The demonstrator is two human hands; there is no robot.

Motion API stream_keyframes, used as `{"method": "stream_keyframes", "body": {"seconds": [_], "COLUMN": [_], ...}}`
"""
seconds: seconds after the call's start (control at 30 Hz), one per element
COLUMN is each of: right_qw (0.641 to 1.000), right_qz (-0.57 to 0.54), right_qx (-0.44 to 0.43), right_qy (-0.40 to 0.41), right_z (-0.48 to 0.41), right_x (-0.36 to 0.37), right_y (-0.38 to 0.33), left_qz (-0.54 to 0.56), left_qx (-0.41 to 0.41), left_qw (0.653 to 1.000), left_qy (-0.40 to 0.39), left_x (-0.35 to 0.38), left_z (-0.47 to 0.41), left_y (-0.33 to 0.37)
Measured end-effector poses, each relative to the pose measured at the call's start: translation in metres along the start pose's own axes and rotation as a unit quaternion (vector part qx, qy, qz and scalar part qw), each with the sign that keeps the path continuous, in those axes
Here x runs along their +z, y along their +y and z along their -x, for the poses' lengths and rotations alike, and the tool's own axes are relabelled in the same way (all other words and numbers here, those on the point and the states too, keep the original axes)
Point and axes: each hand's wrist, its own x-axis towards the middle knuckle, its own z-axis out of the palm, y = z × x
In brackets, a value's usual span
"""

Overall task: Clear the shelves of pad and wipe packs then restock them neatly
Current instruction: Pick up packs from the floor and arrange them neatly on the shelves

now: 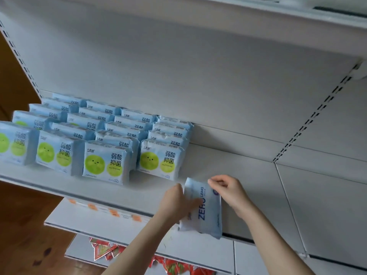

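White shelf (228, 161) carries seemingly four rows of packs (111, 139).

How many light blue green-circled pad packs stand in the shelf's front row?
4 on the white metal shelf: far-left pack (cropped), second pack, third pack, rightmost pack. More may lie beyond the left edge.

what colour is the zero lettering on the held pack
Dark blue, printed on the pale blue pack; head view.

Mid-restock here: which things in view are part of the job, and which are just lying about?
Job:
- ZERO pack, gripped by left hand, pinched at its top by right hand
- green-dot packs, standing in rows
- shelf

Lying about:
- red packets on a lower shelf
- orange tags on the shelf edge
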Motion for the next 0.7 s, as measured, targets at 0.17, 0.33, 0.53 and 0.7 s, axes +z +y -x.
{"method": "stream_keyframes", "body": {"seconds": [0.17,0.33,0.53,0.7], "right_qw": [0.992,0.964,0.927,0.948], "right_qz": [-0.119,0.027,0.096,-0.192], "right_qx": [-0.052,-0.264,-0.357,-0.253], "right_qy": [-0.012,-0.009,-0.068,0.000], "right_z": [0.015,0.035,0.041,0.039], "right_x": [-0.010,-0.010,0.019,0.020], "right_y": [-0.016,-0.028,-0.034,-0.055], "left_qz": [0.365,0.505,0.564,0.509], "left_qx": [-0.023,-0.046,-0.019,0.022], "left_qw": [0.925,0.862,0.826,0.853], "left_qy": [-0.099,-0.014,-0.001,0.112], "left_x": [-0.003,-0.023,-0.057,-0.062], "left_z": [0.012,0.010,0.014,0.016], "left_y": [0.003,0.012,0.014,0.001]}}
